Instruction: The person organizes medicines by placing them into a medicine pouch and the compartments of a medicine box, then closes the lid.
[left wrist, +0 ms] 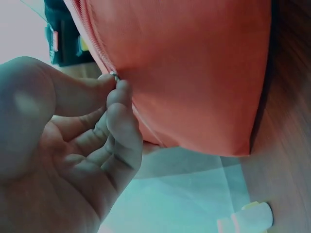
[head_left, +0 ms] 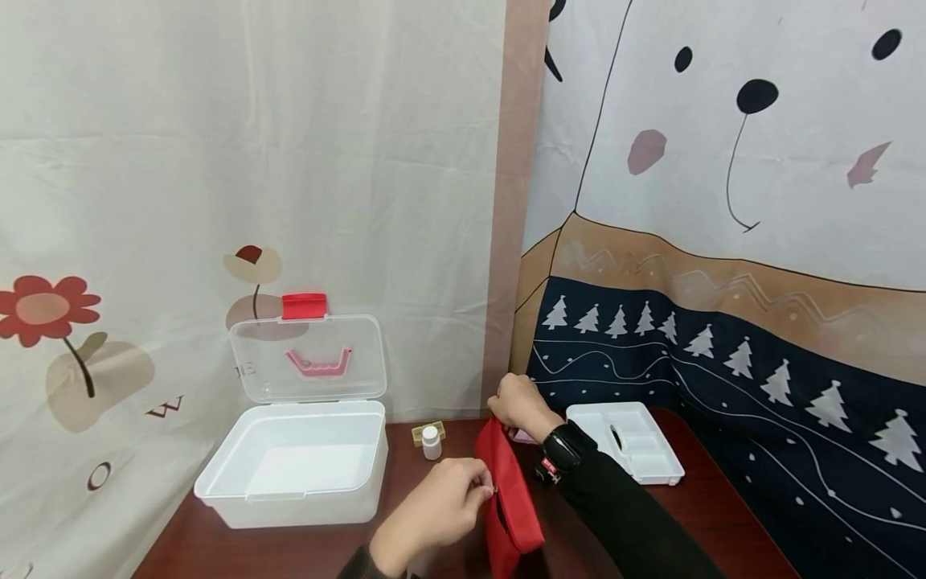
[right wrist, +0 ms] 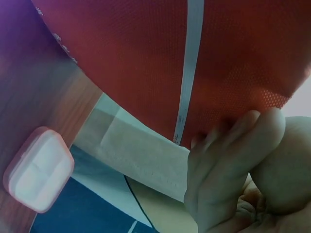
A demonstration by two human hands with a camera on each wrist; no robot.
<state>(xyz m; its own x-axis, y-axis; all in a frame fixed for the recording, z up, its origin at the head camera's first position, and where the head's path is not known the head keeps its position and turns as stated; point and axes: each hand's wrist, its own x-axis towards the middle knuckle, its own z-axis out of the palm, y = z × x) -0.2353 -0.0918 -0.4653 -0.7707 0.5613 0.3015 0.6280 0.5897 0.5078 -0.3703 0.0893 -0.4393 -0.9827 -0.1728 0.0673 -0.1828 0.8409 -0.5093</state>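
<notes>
A red zippered pouch [head_left: 515,494] stands on edge on the table, its zipper side turned toward my left hand [head_left: 443,497]. Thumb and forefinger of that hand pinch the small metal zipper pull [left wrist: 115,76], partway along the zipper. A dark gap shows in the zipper on the near side of the pull in the head view. At the pouch's far top end, my right hand [head_left: 522,402] grips the edge between thumb and fingers. The right wrist view shows the pouch's mesh-like side with a pale strip [right wrist: 188,73] down it.
Left of the pouch sits a translucent box [head_left: 289,508] with its lid raised. A white bottle [head_left: 431,443] and a small yellowish case [head_left: 417,436] stand near the curtain. On the right lies a white compartment box [head_left: 654,454]. A small pink-edged case [right wrist: 41,170] lies beyond the pouch.
</notes>
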